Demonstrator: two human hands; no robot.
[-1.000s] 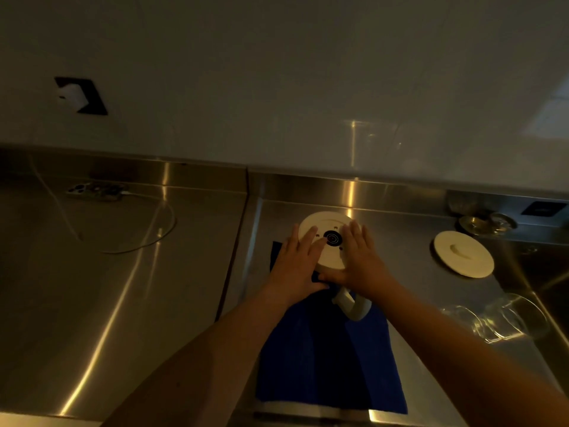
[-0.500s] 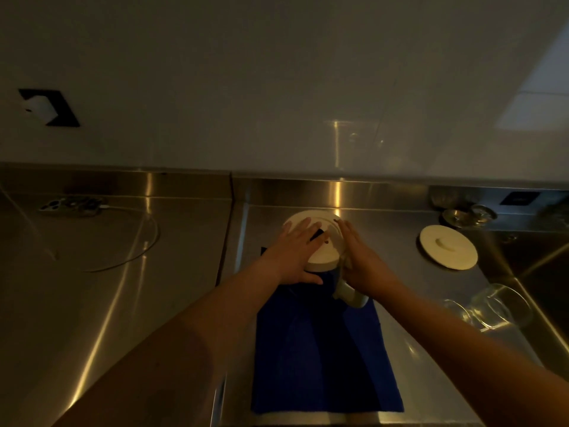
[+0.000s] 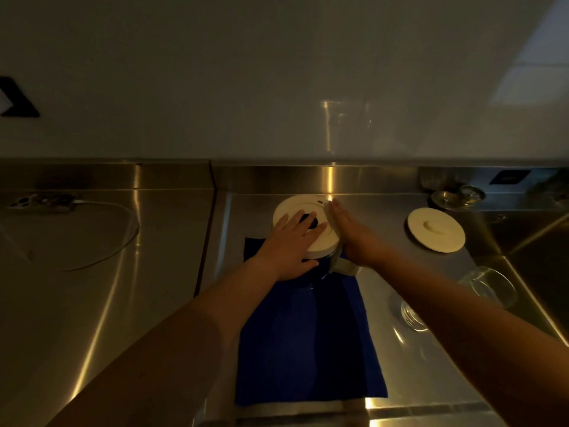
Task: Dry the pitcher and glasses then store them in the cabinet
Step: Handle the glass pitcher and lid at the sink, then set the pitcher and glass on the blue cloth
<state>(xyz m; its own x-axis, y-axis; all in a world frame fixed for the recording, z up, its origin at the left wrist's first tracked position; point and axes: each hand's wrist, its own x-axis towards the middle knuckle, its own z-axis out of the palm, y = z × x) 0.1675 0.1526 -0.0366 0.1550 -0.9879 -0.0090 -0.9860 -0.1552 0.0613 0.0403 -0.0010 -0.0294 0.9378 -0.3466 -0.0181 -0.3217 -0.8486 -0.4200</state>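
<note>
The pitcher (image 3: 303,211) stands upside down at the far end of a blue towel (image 3: 308,343), its round white base facing up. My left hand (image 3: 291,241) lies flat on that base with the fingers spread. My right hand (image 3: 351,235) has straight fingers laid against the pitcher's right side, just above its pale handle (image 3: 343,266). A clear glass mug (image 3: 489,285) lies on its side to the right. A second glass (image 3: 412,315) sits partly hidden behind my right forearm.
A round white lid (image 3: 435,229) lies on the steel counter (image 3: 385,217) right of the pitcher. A sink basin (image 3: 538,257) drops away at the far right. A power strip (image 3: 43,201) with a white cable (image 3: 123,238) lies on the left counter.
My right hand slid off the top of the pitcher's base to its right side. My left hand stayed flat on top.
</note>
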